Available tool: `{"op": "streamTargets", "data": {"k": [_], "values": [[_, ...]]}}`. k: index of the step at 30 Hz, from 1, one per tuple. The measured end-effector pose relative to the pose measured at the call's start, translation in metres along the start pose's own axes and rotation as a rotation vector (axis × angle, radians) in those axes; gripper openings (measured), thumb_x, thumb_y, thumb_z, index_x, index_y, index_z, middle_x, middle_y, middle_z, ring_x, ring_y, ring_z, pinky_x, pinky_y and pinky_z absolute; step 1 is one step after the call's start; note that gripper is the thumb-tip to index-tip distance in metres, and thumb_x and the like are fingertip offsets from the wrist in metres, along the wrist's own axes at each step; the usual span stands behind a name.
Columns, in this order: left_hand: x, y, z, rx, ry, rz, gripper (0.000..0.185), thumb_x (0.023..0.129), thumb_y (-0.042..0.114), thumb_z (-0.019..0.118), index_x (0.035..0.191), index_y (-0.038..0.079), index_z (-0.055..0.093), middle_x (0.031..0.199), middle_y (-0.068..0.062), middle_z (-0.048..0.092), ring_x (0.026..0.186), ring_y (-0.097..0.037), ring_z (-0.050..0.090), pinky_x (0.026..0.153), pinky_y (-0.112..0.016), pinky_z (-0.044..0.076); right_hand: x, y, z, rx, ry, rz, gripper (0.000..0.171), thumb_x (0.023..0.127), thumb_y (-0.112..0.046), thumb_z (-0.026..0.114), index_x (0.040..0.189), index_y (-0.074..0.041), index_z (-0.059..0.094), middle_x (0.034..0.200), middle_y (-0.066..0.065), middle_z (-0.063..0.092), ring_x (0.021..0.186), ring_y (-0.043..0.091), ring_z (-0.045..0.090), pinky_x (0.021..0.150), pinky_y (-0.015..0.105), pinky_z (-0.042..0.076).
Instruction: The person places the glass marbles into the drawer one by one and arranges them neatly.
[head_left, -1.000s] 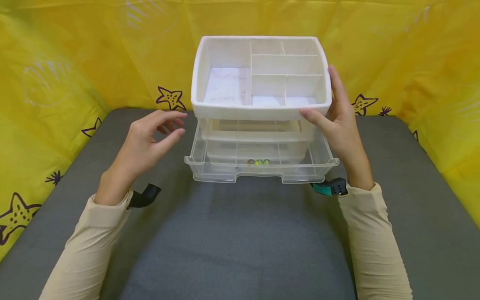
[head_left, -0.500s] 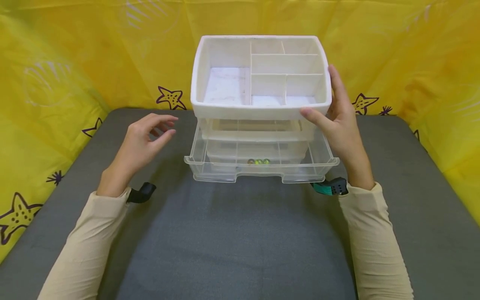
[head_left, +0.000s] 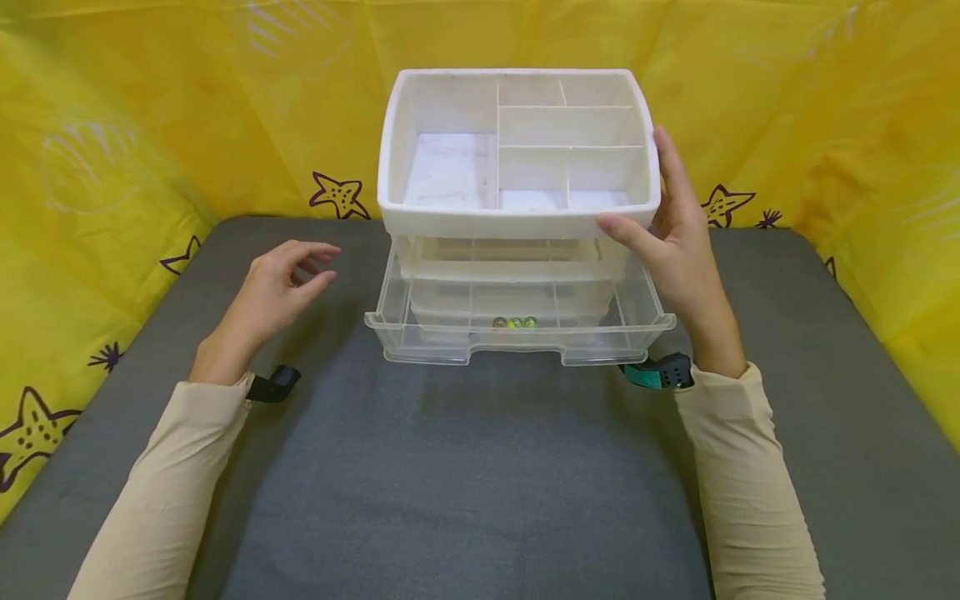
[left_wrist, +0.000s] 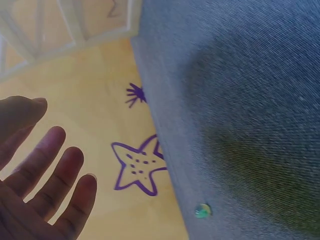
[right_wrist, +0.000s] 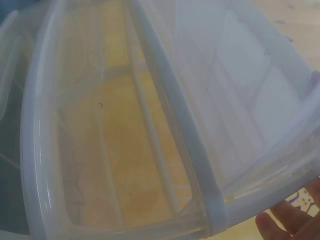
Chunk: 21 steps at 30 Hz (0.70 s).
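Note:
A white plastic drawer organizer (head_left: 517, 223) stands at the back of the table, its top tray divided into several compartments. Its clear bottom drawer (head_left: 438, 342) is pulled out toward me, with three glass marbles (head_left: 515, 322) inside. My right hand (head_left: 678, 242) grips the tray's right front corner, thumb on the front rim and fingers along the side. Away to the organizer's left, my left hand (head_left: 273, 287) hovers over the table with loosely bent fingers, holding nothing. In the left wrist view, a green marble (left_wrist: 202, 210) lies on the table; the head view does not show it.
A dark grey cloth (head_left: 480, 475) covers the table. Yellow fabric (head_left: 187, 100) with starfish drawings hangs along the back and both sides. A dark strap (head_left: 273, 383) is on the left wrist and a black and green one (head_left: 660, 372) on the right.
My left hand has drawn back to the left and slightly toward me, away from the organizer. The right hand keeps its grip; drawer and marbles stay in place.

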<state>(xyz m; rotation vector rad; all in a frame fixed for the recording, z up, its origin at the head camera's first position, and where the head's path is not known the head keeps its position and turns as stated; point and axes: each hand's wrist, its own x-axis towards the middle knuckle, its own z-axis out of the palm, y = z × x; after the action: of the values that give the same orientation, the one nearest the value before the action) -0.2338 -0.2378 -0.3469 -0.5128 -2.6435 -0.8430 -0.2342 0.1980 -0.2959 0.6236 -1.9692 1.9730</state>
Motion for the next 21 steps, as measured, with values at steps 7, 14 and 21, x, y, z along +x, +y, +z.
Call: {"op": "streamTargets", "data": {"k": [7, 14, 21], "values": [[-0.001, -0.012, 0.000, 0.016, -0.054, -0.054, 0.029, 0.092, 0.005, 0.068, 0.121, 0.001, 0.066, 0.109, -0.020, 0.066, 0.095, -0.036, 0.063, 0.074, -0.018, 0.044, -0.001, 0.000, 0.000, -0.014, -0.002, 0.009, 0.087, 0.086, -0.002, 0.073, 0.157, -0.022, 0.027, 0.149, 0.010, 0.041, 0.114, 0.026, 0.053, 0.087, 0.018, 0.055], [-0.001, -0.023, 0.000, 0.051, -0.060, -0.041, 0.029, 0.092, 0.004, 0.068, 0.120, 0.001, 0.066, 0.106, -0.021, 0.066, 0.093, -0.037, 0.062, 0.075, -0.024, 0.044, -0.001, 0.002, 0.000, -0.015, 0.000, 0.007, 0.088, 0.086, -0.001, 0.072, 0.158, -0.021, 0.026, 0.149, 0.011, 0.042, 0.115, 0.027, 0.053, 0.088, 0.019, 0.055], [-0.002, -0.033, 0.000, 0.069, -0.091, -0.096, 0.029, 0.093, 0.004, 0.065, 0.122, -0.001, 0.065, 0.110, -0.025, 0.065, 0.091, -0.036, 0.061, 0.075, -0.030, 0.043, -0.001, 0.001, 0.000, -0.021, -0.008, -0.002, 0.087, 0.087, -0.002, 0.072, 0.158, -0.021, 0.026, 0.150, 0.011, 0.041, 0.115, 0.027, 0.053, 0.088, 0.020, 0.056]]}}
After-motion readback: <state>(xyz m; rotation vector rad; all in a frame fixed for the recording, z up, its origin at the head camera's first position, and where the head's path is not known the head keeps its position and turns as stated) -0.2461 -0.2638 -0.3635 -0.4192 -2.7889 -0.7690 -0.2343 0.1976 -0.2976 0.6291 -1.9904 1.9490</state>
